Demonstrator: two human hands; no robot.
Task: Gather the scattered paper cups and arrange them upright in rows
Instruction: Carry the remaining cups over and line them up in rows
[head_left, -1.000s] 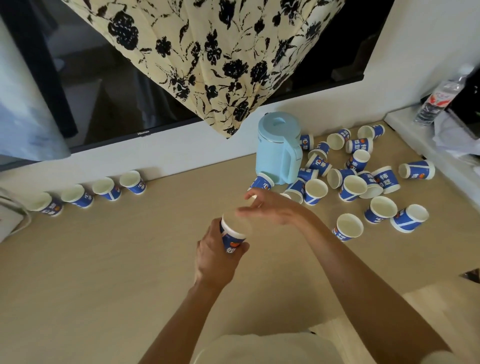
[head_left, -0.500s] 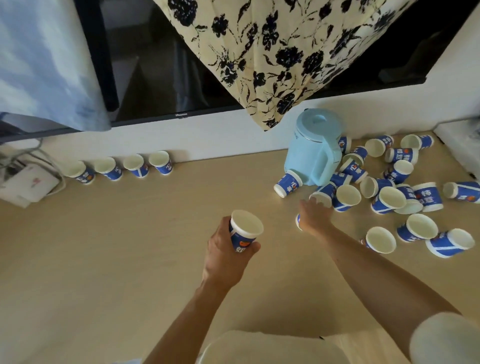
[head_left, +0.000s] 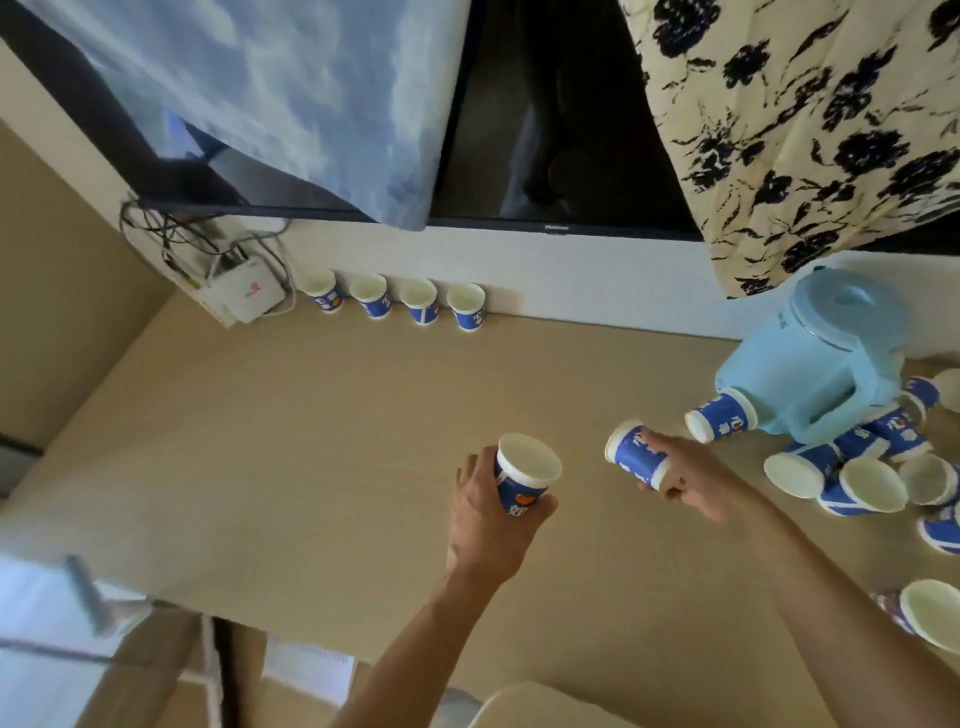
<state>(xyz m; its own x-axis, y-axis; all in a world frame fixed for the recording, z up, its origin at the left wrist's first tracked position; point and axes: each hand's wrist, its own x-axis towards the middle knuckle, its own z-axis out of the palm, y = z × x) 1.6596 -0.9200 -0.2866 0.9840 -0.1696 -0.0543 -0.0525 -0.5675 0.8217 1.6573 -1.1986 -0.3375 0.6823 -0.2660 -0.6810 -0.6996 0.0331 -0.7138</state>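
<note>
The left hand (head_left: 488, 525) grips a blue-and-white paper cup (head_left: 525, 480) around its lower wall. The thumb curls across the near side and the fingers wrap round the far side. The cup is upright in the grasp, its white mouth facing up, over the middle of the pale beige wooden tabletop (head_left: 322, 447). Whether its base touches the wood cannot be told.

The right hand (head_left: 698, 480) is stretched out just to the right and holds a second paper cup (head_left: 635, 451) sideways, rim pointing left and base tucked toward the palm. The forefinger (head_left: 657, 441) lies nearly straight along the cup's upper side, while the other fingers curl beneath it. The two held cups are near each other but apart.

A row of four upright cups (head_left: 397, 304) of the same kind stands against the white wall at the back of the table, close together, mouths up. Just left of the row sits a white router box (head_left: 247, 296) with tangled cables.

At the right stands a light-blue plastic kettle (head_left: 815, 364) with a handle. A tipped cup (head_left: 722, 415) lies on its side against the kettle's base. Beyond it, a heap of scattered cups (head_left: 872, 483) crowds the kettle's near side, some lying flat, some with mouths turned toward the camera. A lone cup (head_left: 930, 618) lies apart at the right edge of the view.

Above the table hangs a black television screen (head_left: 545, 130), partly draped by a pale blue cloth (head_left: 291, 88) and a cream cloth with black flowers (head_left: 810, 119).
</note>
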